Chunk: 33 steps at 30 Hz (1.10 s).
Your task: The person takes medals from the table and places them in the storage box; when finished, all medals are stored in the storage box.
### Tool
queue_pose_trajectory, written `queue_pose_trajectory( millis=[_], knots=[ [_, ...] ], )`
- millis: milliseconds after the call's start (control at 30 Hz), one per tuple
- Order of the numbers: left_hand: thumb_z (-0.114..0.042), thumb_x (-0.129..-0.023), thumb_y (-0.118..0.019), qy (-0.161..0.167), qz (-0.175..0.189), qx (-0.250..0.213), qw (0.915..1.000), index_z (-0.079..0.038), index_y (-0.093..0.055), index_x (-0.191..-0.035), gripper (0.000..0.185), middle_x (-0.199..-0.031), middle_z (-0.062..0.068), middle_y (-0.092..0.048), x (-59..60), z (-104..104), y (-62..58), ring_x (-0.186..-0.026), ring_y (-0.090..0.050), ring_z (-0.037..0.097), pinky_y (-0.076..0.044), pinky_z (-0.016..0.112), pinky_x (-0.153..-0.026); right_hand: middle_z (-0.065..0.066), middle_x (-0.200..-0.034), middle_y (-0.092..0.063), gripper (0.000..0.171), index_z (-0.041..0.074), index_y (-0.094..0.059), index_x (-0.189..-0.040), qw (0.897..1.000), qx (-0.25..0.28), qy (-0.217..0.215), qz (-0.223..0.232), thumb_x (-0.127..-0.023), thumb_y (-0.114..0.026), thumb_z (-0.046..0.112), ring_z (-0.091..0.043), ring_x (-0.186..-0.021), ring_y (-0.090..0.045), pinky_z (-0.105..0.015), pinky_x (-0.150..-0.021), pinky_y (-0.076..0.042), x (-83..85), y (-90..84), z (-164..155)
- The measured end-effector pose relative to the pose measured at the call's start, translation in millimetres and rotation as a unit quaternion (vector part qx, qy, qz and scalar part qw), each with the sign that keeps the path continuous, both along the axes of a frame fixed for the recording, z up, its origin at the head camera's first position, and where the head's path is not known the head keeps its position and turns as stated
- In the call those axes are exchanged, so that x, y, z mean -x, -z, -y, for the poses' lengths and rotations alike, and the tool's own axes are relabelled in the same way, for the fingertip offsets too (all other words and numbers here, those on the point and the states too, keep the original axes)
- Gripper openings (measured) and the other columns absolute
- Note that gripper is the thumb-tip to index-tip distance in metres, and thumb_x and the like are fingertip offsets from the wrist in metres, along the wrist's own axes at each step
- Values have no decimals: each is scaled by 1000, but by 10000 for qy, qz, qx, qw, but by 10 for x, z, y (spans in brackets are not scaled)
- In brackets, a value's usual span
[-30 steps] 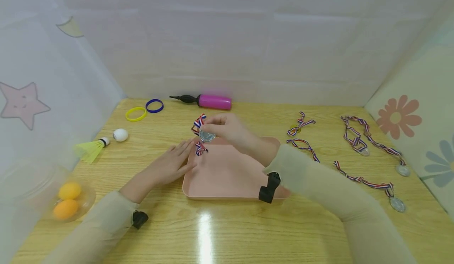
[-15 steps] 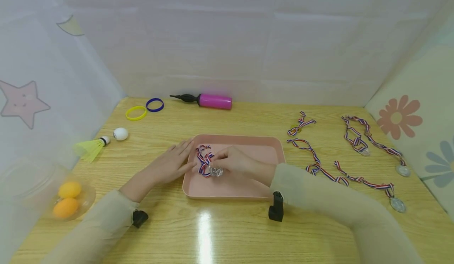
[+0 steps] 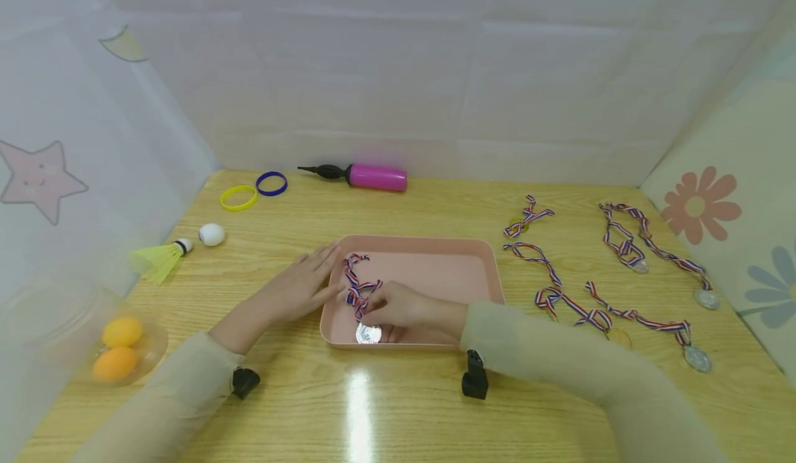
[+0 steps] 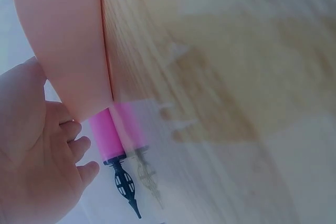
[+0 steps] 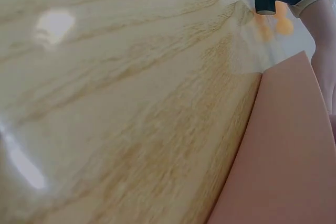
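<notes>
A silver medal on a red, white and blue ribbon lies in the left part of a pink tray, its disc near the front wall. My right hand is inside the tray with bent fingers, pinching at the medal's ribbon just above the disc; the exact contact is partly hidden. On the tray's left side rests my left hand, fingers extended, thumb over the rim. The left wrist view has the left hand against the tray wall. In the right wrist view only the tray's outer wall shows, the right hand being out of sight.
Several ribboned medals lie to the right. Behind the tray is a pink hand pump. Yellow and blue wristbands, a white ball, a shuttlecock and a clear jar with orange balls are leftward.
My right hand has lowered the silver medal from above the tray's back left corner into the tray and moved toward its front wall. The left hand has stayed in place.
</notes>
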<state>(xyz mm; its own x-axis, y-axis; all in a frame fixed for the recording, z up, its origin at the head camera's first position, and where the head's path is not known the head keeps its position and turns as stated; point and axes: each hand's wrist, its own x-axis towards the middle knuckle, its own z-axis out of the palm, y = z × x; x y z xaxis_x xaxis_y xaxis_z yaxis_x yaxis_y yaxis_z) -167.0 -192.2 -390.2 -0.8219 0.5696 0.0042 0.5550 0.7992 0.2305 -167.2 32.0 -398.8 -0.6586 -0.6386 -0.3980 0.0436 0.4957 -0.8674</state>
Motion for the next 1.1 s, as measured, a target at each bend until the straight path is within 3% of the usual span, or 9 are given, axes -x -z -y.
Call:
queue_pose_trajectory(
  millis=[500, 767, 1100],
  knots=[
    [-33, -99, -42, 62, -48, -33, 10000, 9, -17, -143, 65, -148, 24, -17, -4, -4, -7, -134, -17, 39, -17, 53, -106, -14, -55, -60, 3, 0, -62, -84, 9997, 189, 132, 46, -85, -63, 2, -17, -41, -56, -30, -42, -52, 3, 47, 282],
    [-33, -99, -41, 64, -60, -43, 10000, 8, -17, -143, 65, -147, 24, -17, -6, -11, -1, -133, -18, 39, -17, 53, -106, -12, -65, -63, 5, -2, -61, -82, 9988, 298, 327, 224, -86, -61, 1, -17, -44, -58, -32, -45, -53, 29, 55, 291],
    [-32, -99, -42, 4, -18, -56, 10000, 8, -18, -143, 64, -147, 25, -18, -7, -16, -5, -134, -17, 39, -17, 53, -106, -13, -69, -66, 8, -3, -63, -83, 9982, 319, 251, 448, -88, -58, 1, -16, -48, -60, -32, -49, -54, 18, 11, 254]
  ],
)
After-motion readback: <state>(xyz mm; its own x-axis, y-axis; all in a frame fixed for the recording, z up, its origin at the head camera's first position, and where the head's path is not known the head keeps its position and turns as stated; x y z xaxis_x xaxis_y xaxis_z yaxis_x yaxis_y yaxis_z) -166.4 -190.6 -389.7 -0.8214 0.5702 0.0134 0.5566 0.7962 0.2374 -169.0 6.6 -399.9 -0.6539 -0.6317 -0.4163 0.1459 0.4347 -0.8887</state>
